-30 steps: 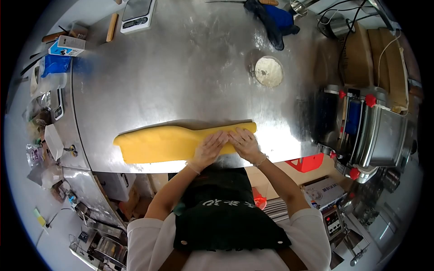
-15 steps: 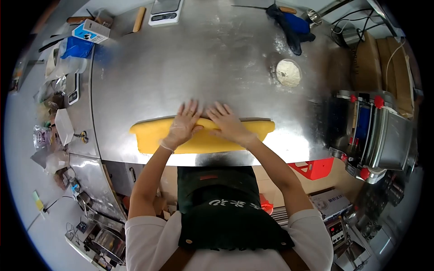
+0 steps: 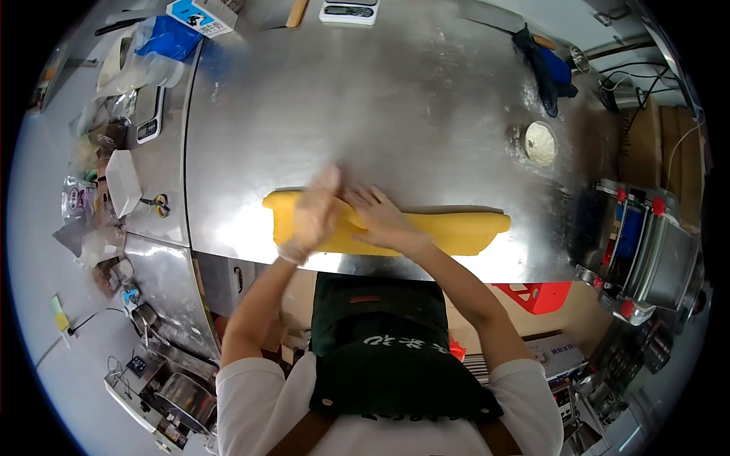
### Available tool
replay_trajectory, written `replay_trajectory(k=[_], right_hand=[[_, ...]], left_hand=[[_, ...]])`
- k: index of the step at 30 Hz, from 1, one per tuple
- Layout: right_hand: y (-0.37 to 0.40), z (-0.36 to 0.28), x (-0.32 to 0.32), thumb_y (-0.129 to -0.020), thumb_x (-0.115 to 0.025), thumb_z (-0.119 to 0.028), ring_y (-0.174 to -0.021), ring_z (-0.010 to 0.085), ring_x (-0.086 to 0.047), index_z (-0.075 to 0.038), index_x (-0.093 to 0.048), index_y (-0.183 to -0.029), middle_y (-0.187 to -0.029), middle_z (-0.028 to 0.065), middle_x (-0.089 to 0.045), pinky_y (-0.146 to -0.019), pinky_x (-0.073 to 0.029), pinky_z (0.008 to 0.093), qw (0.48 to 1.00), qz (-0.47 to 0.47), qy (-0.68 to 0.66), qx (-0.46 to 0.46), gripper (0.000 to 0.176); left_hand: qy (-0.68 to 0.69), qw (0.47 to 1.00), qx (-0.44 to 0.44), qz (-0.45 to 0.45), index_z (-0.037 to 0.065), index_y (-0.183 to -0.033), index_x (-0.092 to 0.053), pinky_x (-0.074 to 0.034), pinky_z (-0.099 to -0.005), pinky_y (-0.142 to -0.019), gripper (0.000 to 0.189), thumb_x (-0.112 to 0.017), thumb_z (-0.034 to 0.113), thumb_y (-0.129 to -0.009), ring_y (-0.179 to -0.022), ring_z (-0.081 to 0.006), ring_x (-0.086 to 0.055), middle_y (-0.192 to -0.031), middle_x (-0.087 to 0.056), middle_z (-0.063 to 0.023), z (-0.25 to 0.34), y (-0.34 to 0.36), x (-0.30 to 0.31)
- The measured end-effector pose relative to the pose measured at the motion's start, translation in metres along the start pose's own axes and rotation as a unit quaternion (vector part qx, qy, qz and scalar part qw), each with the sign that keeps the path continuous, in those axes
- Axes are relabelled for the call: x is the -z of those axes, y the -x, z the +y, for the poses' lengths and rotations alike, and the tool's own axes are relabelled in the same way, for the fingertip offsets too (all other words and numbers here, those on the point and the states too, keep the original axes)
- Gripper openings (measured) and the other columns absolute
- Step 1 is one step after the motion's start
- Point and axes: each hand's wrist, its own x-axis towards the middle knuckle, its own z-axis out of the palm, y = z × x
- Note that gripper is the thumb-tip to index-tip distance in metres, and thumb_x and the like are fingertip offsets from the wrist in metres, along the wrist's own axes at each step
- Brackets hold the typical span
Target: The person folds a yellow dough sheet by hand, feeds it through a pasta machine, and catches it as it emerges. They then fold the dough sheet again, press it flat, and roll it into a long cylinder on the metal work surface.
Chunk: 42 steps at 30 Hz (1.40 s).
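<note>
A wide sheet of yellow dough (image 3: 456, 232) lies along the near edge of the metal table (image 3: 342, 114), its far edge folded or rolled. Over its left part is my left hand (image 3: 315, 213), smeared by motion, so its fingers are unclear. My right hand (image 3: 380, 220) rests on the dough near the middle, fingers spread flat and pointing up and left. To the far right stands a bowl of white flour (image 3: 541, 144), with flour dusted around it.
A kitchen scale (image 3: 348, 11) and a wooden-handled tool (image 3: 296, 13) are at the back. A dark cloth (image 3: 538, 72) lies at the back right, a roller machine (image 3: 646, 243) at the right. Scissors (image 3: 158, 204) and a white container (image 3: 123, 182) sit left.
The view has shifted, so the table and dough appear further right. My left hand has moved relative to the dough and is now blurred. My right hand stays on the dough, fingers apart.
</note>
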Motion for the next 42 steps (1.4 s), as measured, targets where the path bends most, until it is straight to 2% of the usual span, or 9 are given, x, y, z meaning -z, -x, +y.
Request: replay_trajectory(k=[2,6,10,17,24,28,31,32,42], right_hand=[[-0.026,-0.015,-0.017,-0.089,-0.071,-0.030,-0.145,0.0368,-0.039,0.002,-0.044,-0.146,-0.153,0.0206,-0.046,-0.122,-0.029,0.0471,0.997,0.000,-0.078,-0.021,0.071],[-0.035,-0.031,-0.040,-0.090,-0.067,-0.017,-0.141,0.0363,-0.044,0.001,-0.044,-0.146,-0.153,0.0193,-0.047,-0.117,-0.036,0.0447,0.994,-0.029,-0.102,-0.015,0.064],[-0.029,-0.046,-0.049,-0.089,-0.060,-0.007,-0.137,0.0339,-0.050,-0.001,-0.046,-0.147,-0.151,0.0169,-0.050,-0.113,-0.042,0.0420,0.998,0.032,0.024,0.058,0.060],[-0.051,-0.050,-0.085,-0.092,-0.055,-0.013,-0.127,0.0298,-0.058,0.003,-0.052,-0.140,-0.140,0.0172,-0.059,-0.108,-0.046,0.0386,0.985,0.100,0.124,0.064,0.050],[-0.046,-0.059,-0.091,-0.092,-0.057,-0.019,-0.124,0.0265,-0.058,0.001,-0.053,-0.139,-0.138,0.0147,-0.060,-0.107,-0.046,0.0386,0.961,0.149,0.224,0.063,0.051],[-0.048,-0.066,-0.079,-0.089,-0.065,-0.028,-0.127,0.0267,-0.053,-0.001,-0.054,-0.139,-0.139,0.0129,-0.059,-0.107,-0.043,0.0408,0.990,0.108,0.090,-0.009,0.058],[-0.047,-0.069,-0.074,-0.087,-0.068,-0.032,-0.127,0.0274,-0.051,-0.003,-0.054,-0.139,-0.140,0.0108,-0.057,-0.106,-0.042,0.0426,0.995,0.084,0.059,-0.018,0.062],[-0.048,-0.070,-0.075,-0.089,-0.067,-0.032,-0.125,0.0280,-0.053,-0.004,-0.056,-0.137,-0.138,0.0111,-0.059,-0.105,-0.042,0.0424,0.993,0.094,0.064,-0.014,0.058],[-0.085,-0.087,-0.092,-0.097,-0.058,-0.024,-0.099,0.0296,-0.063,-0.007,-0.070,-0.107,-0.102,0.0077,-0.071,-0.086,-0.047,0.0448,0.959,0.188,0.045,-0.209,0.023]], left_hand=[[-0.128,0.988,0.032,-0.081,0.003,-0.155,-0.037,-0.031,-0.0555,-0.120,0.073,-0.068,0.018,-0.091,-0.148,-0.0451,-0.033,-0.162,-0.031,-0.0251,-0.046,-0.007,0.025],[-0.159,0.952,-0.009,-0.263,0.008,-0.155,-0.039,-0.030,-0.0543,-0.121,0.073,-0.069,0.021,-0.090,-0.149,-0.0424,-0.033,-0.162,-0.034,-0.0206,-0.074,0.014,0.059],[-0.094,0.977,-0.115,-0.153,0.007,-0.132,-0.062,-0.052,-0.0414,-0.105,0.047,-0.065,0.010,-0.085,-0.120,-0.0266,-0.065,-0.129,-0.068,-0.0089,-0.085,0.061,0.063],[-0.160,0.961,-0.194,-0.118,0.008,-0.131,-0.064,-0.057,-0.0375,-0.097,0.048,-0.064,0.009,-0.083,-0.114,-0.0253,-0.068,-0.129,-0.069,-0.0087,-0.086,0.060,0.076],[-0.095,0.995,0.012,-0.025,0.002,-0.120,-0.070,-0.053,-0.0385,-0.102,0.041,-0.062,0.005,-0.080,-0.111,-0.0305,-0.070,-0.119,-0.073,-0.0149,-0.053,0.077,0.061],[0.014,0.961,0.225,-0.158,0.006,-0.104,-0.076,-0.055,-0.0391,-0.088,0.028,-0.059,0.018,-0.086,-0.097,-0.0330,-0.071,-0.110,-0.075,-0.0149,-0.081,0.045,0.038],[0.417,0.742,0.487,-0.197,0.005,-0.111,-0.074,-0.057,-0.0374,-0.087,0.029,-0.054,0.017,-0.093,-0.097,-0.0333,-0.070,-0.106,-0.074,-0.0165,-0.087,0.016,0.062],[0.148,0.944,0.225,-0.190,0.005,-0.104,-0.074,-0.057,-0.0401,-0.080,0.026,-0.056,0.022,-0.097,-0.093,-0.0345,-0.069,-0.099,-0.073,-0.0152,-0.091,0.026,0.055],[-0.146,0.973,0.163,0.073,0.008,-0.082,-0.068,-0.049,-0.0455,-0.069,0.012,-0.066,0.018,-0.088,-0.079,-0.0311,-0.062,-0.083,-0.065,-0.0084,-0.044,0.062,0.003]])
